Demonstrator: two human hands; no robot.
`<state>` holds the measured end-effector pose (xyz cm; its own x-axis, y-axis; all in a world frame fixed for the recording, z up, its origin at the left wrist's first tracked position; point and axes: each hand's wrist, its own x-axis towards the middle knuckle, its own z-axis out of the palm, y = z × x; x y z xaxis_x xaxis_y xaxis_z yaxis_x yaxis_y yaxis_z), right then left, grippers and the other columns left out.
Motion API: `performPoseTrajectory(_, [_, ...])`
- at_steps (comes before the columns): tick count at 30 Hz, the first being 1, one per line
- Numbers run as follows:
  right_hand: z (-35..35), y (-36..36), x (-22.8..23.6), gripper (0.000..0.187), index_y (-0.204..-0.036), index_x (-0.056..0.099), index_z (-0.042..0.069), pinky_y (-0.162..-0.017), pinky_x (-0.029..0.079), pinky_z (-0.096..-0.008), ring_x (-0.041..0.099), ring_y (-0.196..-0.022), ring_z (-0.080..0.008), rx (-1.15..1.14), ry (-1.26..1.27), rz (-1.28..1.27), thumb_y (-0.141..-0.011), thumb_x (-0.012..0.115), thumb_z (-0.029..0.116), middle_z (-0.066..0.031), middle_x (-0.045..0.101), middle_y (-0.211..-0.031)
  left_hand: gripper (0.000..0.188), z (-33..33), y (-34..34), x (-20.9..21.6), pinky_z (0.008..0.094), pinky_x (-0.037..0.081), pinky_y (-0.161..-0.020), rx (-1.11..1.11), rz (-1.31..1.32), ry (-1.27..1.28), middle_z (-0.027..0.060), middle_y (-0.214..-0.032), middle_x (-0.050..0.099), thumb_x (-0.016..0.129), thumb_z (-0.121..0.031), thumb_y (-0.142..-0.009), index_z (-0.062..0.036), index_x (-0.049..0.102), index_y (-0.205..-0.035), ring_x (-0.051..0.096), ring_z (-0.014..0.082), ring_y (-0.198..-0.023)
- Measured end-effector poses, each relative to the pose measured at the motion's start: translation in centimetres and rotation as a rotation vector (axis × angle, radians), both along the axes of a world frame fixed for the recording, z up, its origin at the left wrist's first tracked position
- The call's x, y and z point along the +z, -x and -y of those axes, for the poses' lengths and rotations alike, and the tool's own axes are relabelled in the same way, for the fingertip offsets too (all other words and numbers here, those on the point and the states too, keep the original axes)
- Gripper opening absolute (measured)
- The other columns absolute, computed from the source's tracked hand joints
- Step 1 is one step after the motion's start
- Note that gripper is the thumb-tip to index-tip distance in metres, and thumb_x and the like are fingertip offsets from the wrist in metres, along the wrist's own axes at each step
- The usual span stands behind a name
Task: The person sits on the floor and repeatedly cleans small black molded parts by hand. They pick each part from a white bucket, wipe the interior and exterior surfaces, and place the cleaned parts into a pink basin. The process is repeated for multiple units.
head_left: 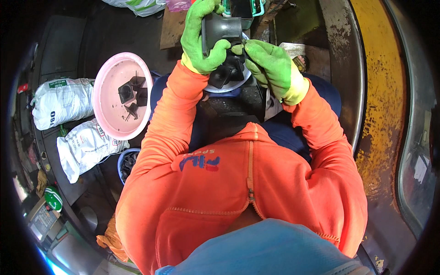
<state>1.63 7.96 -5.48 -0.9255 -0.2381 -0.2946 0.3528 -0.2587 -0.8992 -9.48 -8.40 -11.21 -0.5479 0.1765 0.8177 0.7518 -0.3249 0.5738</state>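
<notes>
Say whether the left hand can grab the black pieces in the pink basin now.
Probably not yet: the left hand holds a flared black part, though the black pieces lie uncovered in the pink basin.

Matt rubber-like part [223, 31], smooth plastic basin [110, 78]

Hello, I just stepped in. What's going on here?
A seated person in an orange jacket and green gloves is handling a black part with a flared collar. The left hand grips it, while the right hand is close by its lower edge; whether those fingers touch it is hard to tell. Below, a pale bowl holds more black pieces, and a pink basin to the left holds several others.
</notes>
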Motion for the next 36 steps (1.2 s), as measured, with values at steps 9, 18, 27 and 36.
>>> performPoseTrajectory(9, [-1.8,1.8,0.3,0.038,-0.108,0.065,0.003,-0.046,0.024,-0.0192,0.031,-0.051,-0.0020,-0.069,0.126,0.107,-0.099,0.050,0.038,0.0048,0.049,-0.070,0.090,-0.4,0.8,-0.8,0.0473,0.044,-0.102,-0.013,-0.124,0.055,0.0194,-0.138,0.041,0.075,-0.031,-0.083,-0.0139,0.020,-0.152,0.050,0.0326,-0.123])
performPoseTrajectory(18, [-4.4,3.6,-0.9,0.036,-0.111,0.067,0.007,-0.076,0.054,-0.0297,0.069,-0.085,-0.0193,-0.180,-0.791,-0.881,-0.076,0.067,0.004,-0.0064,0.070,-0.099,0.112,-1.4,-2.6,0.5,0.0418,0.038,-0.109,-0.945,0.951,-0.367,0.0139,-0.153,0.032,0.073,-0.061,-0.076,-0.0085,0.014,-0.156,0.048,0.0259,-0.128])
performPoseTrajectory(27, [-3.9,4.2,-2.4,0.046,-0.116,0.064,0.012,-0.064,0.054,-0.0318,0.068,-0.076,-0.0205,-0.155,-1.197,-1.301,-0.071,0.075,0.008,-0.0027,0.070,-0.100,0.074,-1.2,-2.7,-0.5,0.0426,0.048,-0.098,-0.909,1.178,-0.273,0.0171,-0.133,0.055,0.060,-0.038,-0.089,0.0030,0.035,-0.146,0.057,0.0296,-0.116])
performPoseTrajectory(36, [-4.2,4.4,-1.1,0.027,-0.116,0.064,0.006,-0.073,0.053,-0.0322,0.068,-0.085,-0.0222,-0.116,-0.919,-0.881,-0.091,0.064,0.017,-0.0108,0.070,-0.096,0.062,0.6,1.0,-2.3,0.0556,0.052,-0.089,-1.069,1.180,-0.443,0.0274,-0.120,0.060,0.058,-0.025,-0.082,0.0084,0.046,-0.133,0.062,0.0410,-0.106])
